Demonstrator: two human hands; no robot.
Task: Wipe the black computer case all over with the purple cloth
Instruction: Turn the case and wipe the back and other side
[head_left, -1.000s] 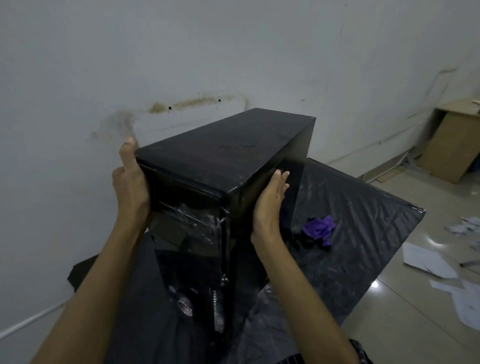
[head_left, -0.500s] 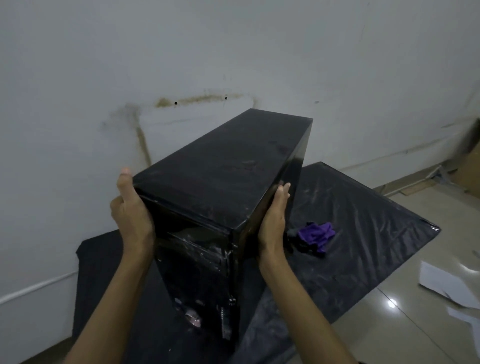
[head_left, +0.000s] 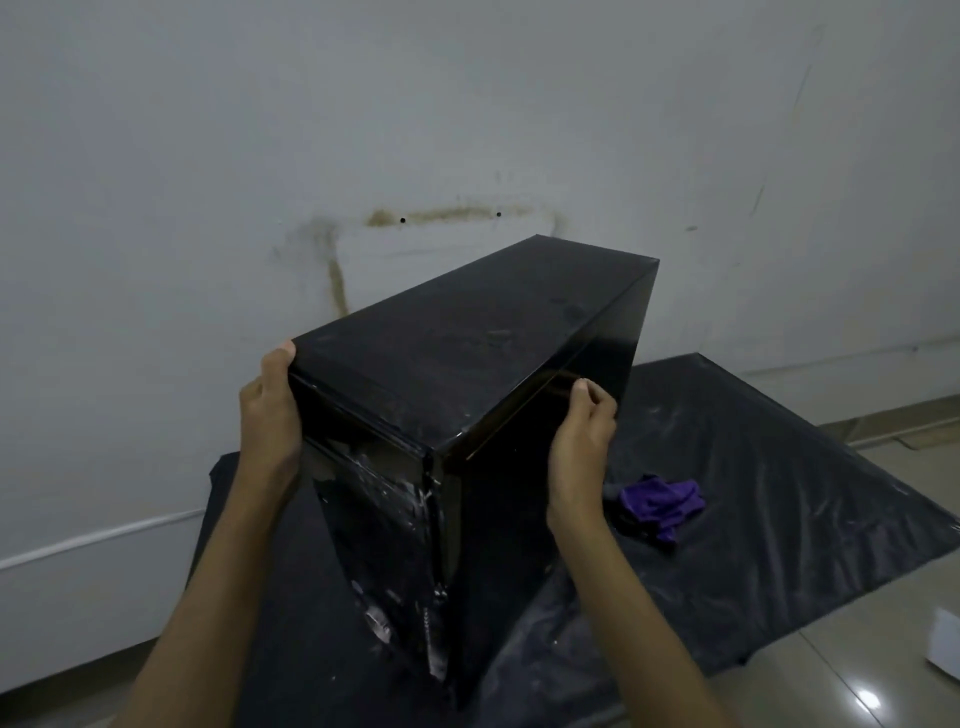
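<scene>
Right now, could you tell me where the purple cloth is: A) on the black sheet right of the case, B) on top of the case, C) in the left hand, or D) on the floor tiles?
A: the purple cloth lies crumpled on the black sheet, right of the computer case.

Computer case (head_left: 467, 353) mid-frame over the counter (head_left: 779, 493), wall (head_left: 467, 104) behind. Left grip (head_left: 270, 415) holds the case's upper left corner. Right grip (head_left: 579, 441) is at its right side, just under the top edge (contact unclear). Cloth (head_left: 662, 501) lies on the counter right of the case, just beside the right wrist. Floor (head_left: 857, 675) lower right, paper (head_left: 945, 644) on it at the frame's right edge.
</scene>
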